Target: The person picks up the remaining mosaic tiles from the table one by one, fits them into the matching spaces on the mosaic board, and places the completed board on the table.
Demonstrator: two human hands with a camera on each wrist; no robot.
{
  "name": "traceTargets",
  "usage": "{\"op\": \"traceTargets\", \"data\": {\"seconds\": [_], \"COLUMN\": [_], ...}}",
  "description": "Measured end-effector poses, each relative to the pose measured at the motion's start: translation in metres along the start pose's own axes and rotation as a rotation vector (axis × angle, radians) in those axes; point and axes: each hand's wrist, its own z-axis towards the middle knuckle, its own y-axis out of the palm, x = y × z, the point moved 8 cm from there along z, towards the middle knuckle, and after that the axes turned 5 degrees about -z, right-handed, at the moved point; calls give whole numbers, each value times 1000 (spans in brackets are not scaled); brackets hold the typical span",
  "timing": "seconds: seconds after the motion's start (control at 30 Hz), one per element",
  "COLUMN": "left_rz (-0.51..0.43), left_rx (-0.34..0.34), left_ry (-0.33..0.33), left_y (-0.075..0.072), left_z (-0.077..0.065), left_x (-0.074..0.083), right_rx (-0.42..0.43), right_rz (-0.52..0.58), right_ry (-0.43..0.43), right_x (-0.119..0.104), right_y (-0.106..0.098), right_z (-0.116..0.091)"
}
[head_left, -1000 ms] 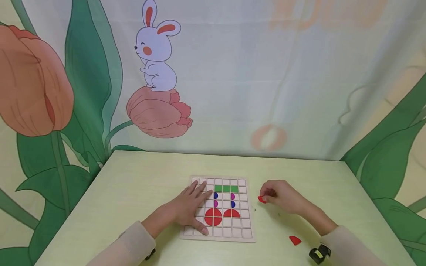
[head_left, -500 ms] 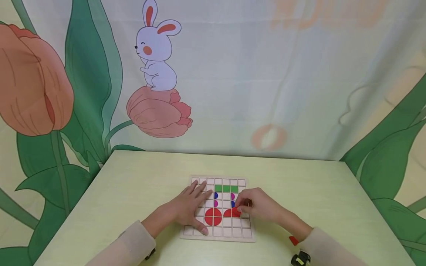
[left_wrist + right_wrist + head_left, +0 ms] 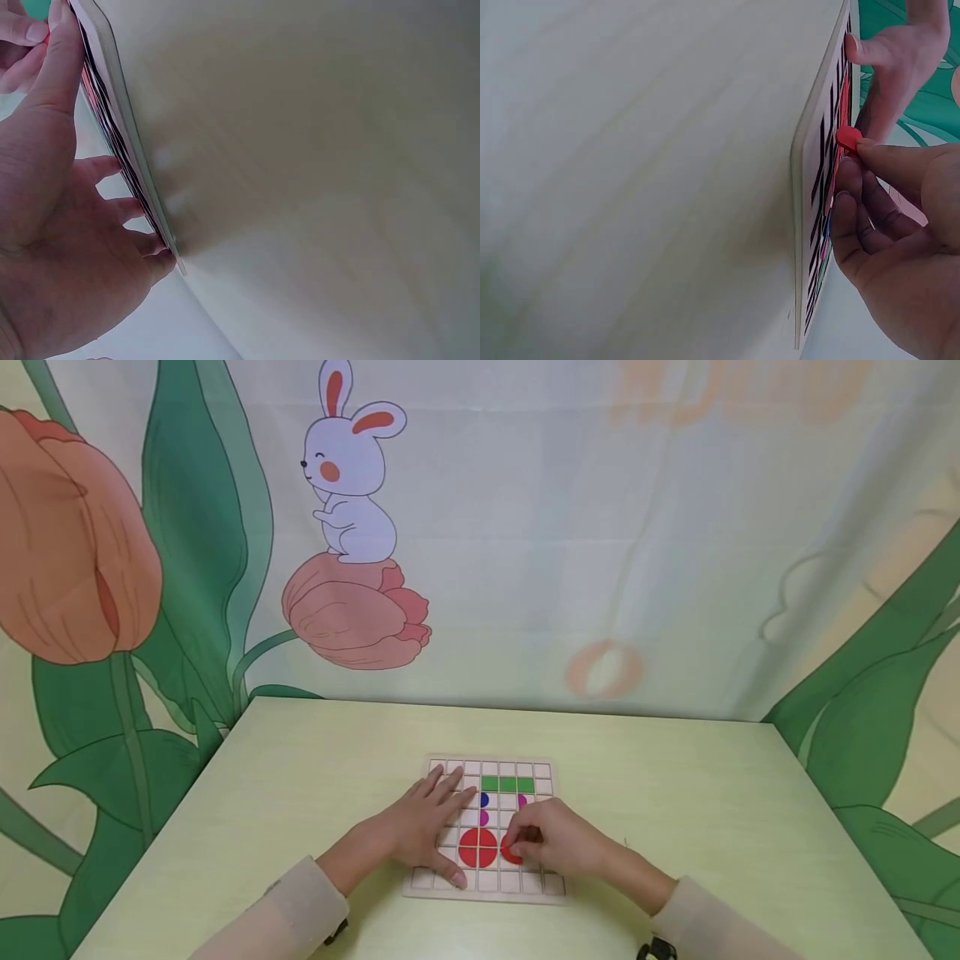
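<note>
A square wooden grid board (image 3: pixel 487 882) lies on the table. My left hand (image 3: pixel 412 831) rests on its left side with fingers spread and thumb near the bottom corner. My right hand (image 3: pixel 562 842) pinches a red quarter-circle piece (image 3: pixel 848 139) between thumb and fingers, low over the board in its lower right part. Left of these fingertips, red quarters form a full circle (image 3: pixel 477 847) on the grid. Green squares (image 3: pixel 507 784) run in a row near the top, with blue and pink half circles (image 3: pixel 483 817) below. The right hand hides part of the red and blue pieces.
The pale yellow-green table (image 3: pixel 300 777) extends around the board to a back edge. Behind it hangs a curtain (image 3: pixel 525 568) printed with a rabbit and tulips. Dark wrist devices (image 3: pixel 657 948) show at the sleeves.
My right hand has carried the red piece left, from beside the board to over its lower right part. My left hand stays put. The loose red piece on the table is now hidden.
</note>
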Motion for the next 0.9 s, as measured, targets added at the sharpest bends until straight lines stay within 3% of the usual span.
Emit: {"op": "traceTargets", "data": {"seconds": [0.43, 0.9], "left_rz": [-14, -11], "left_rx": [0, 5], "left_ry": [-4, 7], "left_y": [0, -2], "left_z": [0, -1], "left_x": [-1, 1], "right_rx": [16, 42], "right_rz": [2, -83], "right_ry": [36, 60], "right_x": [-5, -4], "right_y": [5, 7], "right_z": [-2, -3]}}
